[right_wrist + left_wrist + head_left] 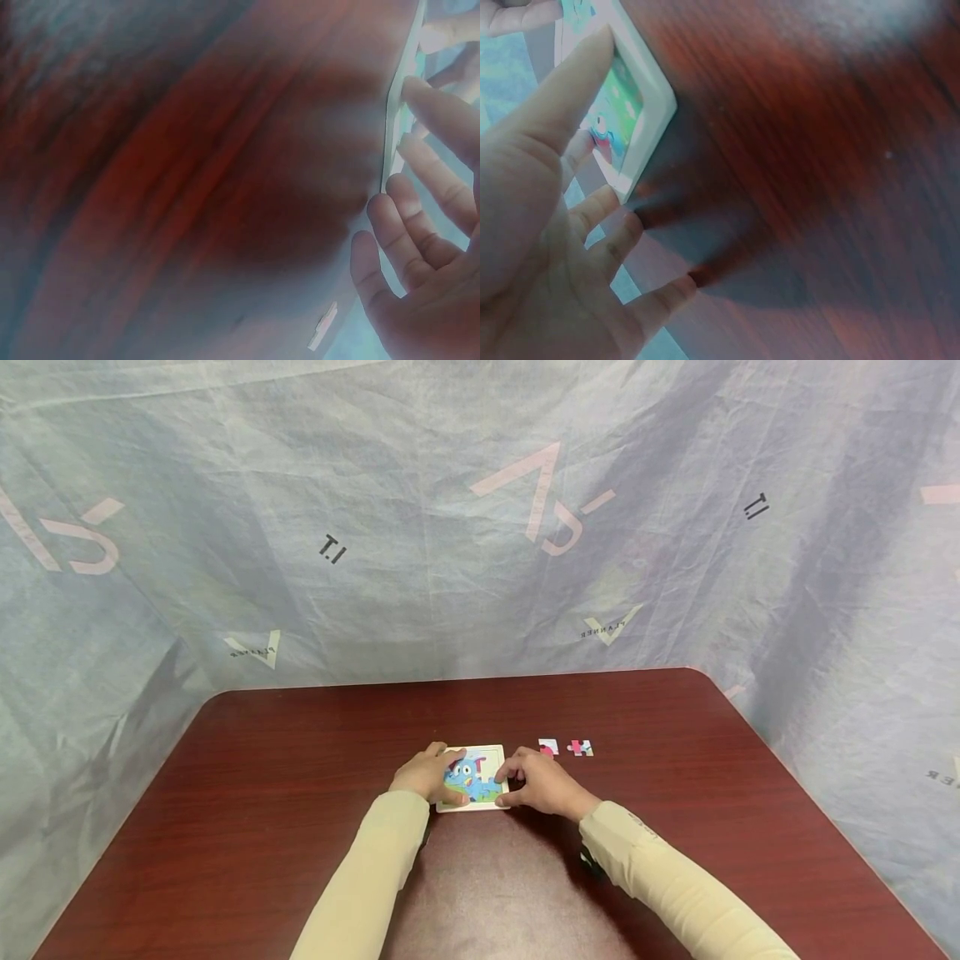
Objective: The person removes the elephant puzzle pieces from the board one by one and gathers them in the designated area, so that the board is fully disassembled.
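Puzzle frame (477, 807), square pale wood, is parked on the red-brown wooden desk (300, 793) midway between side edges. It's touched by left hand (422, 774) (fingers spread) and right hand (544, 783) (fingers parted), nothing visibly pinched. Blue-printed pieces (487, 790) could get popped out by uneven pressing.

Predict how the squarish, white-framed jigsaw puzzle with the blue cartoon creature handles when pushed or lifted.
The jigsaw puzzle is probably stiff: its frame looks straight-edged. Lying low and flat on the dark red wood-grain table, it would likely slide rather than tip. Tilted, it might shed uncovered pieces.
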Demonstrator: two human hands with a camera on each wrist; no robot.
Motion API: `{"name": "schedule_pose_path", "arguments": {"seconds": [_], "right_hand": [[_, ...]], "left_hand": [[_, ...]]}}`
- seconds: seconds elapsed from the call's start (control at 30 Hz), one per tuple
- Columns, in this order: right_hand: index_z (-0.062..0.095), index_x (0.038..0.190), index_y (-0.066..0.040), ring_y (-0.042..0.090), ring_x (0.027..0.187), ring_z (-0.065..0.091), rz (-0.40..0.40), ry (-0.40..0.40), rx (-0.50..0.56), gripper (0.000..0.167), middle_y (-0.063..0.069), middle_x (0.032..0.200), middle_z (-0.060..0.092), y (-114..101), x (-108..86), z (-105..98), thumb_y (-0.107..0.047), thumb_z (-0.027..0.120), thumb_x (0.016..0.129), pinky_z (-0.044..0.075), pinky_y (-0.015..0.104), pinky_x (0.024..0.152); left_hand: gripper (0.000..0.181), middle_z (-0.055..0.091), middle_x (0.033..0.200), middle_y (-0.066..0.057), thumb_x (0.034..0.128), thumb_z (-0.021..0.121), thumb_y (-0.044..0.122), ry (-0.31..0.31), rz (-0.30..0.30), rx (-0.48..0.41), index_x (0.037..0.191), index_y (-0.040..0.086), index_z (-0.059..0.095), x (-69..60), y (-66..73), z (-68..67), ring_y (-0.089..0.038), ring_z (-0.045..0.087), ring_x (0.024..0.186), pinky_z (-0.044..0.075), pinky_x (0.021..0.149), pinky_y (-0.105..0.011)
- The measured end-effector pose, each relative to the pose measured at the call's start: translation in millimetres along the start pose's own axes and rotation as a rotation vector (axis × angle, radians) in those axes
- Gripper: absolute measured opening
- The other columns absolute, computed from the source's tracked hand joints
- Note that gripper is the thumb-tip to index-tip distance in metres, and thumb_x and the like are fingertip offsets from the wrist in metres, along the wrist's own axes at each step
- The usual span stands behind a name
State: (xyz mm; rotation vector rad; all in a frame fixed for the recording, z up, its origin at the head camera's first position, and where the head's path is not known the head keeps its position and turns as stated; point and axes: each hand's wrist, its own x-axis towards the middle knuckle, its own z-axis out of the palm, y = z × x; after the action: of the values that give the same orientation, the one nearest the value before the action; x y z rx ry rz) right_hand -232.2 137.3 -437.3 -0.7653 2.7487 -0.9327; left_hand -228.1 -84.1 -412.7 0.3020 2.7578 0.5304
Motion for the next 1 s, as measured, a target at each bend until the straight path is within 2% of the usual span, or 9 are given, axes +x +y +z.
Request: {"name": "schedule_pose_path", "arguments": {"seconds": [0.17, 0.43, 0.7, 1.0], "right_hand": [[0.077, 0.098, -0.014, 0.016, 0.086, 0.054, 0.009, -0.008, -0.001, 0.022, -0.001, 0.098, 0.060, -0.5, 0.7, -1.5, -0.018, 0.088, 0.081, 0.048, 0.032, 0.077], [0.078, 0.095, -0.012, 0.018, 0.087, 0.060, -0.050, 0.024, -0.054, 0.013, 0.001, 0.099, 0.064, 1.5, 2.2, -3.6, -0.014, 0.085, 0.084, 0.051, 0.033, 0.078], [0.079, 0.103, -0.012, 0.015, 0.082, 0.057, -0.040, 0.014, -0.059, 0.030, 0.000, 0.099, 0.063, 2.8, 1.1, -1.6, -0.026, 0.090, 0.079, 0.049, 0.031, 0.073], [0.079, 0.100, -0.011, 0.011, 0.079, 0.055, -0.049, 0.043, -0.099, 0.026, -0.002, 0.096, 0.061, 1.9, 4.3, 1.9, -0.022, 0.090, 0.079, 0.048, 0.028, 0.071]], "left_hand": [[0.080, 0.037, 0.158, -0.017, 0.0851, 0.085, 0.030, 0.002, 0.003, -0.002, 0.154, 0.016, 0.047, 0.9, -1.0, 1.0, -0.041, 0.043, 0.139, 0.046, 0.102, -0.057], [0.080, 0.036, 0.158, -0.017, 0.0859, 0.084, 0.030, -0.006, -0.005, -0.009, 0.155, 0.017, 0.045, -1.8, 0.6, -0.5, -0.040, 0.042, 0.140, 0.045, 0.103, -0.057], [0.080, 0.036, 0.158, -0.017, 0.0861, 0.084, 0.031, -0.005, 0.003, 0.013, 0.155, 0.017, 0.046, -0.6, 0.6, -0.7, -0.040, 0.042, 0.140, 0.046, 0.101, -0.057], [0.079, 0.036, 0.158, -0.017, 0.0867, 0.083, 0.031, -0.003, 0.012, 0.024, 0.155, 0.016, 0.046, -1.7, 0.6, -1.3, -0.040, 0.043, 0.140, 0.047, 0.100, -0.056]]}}
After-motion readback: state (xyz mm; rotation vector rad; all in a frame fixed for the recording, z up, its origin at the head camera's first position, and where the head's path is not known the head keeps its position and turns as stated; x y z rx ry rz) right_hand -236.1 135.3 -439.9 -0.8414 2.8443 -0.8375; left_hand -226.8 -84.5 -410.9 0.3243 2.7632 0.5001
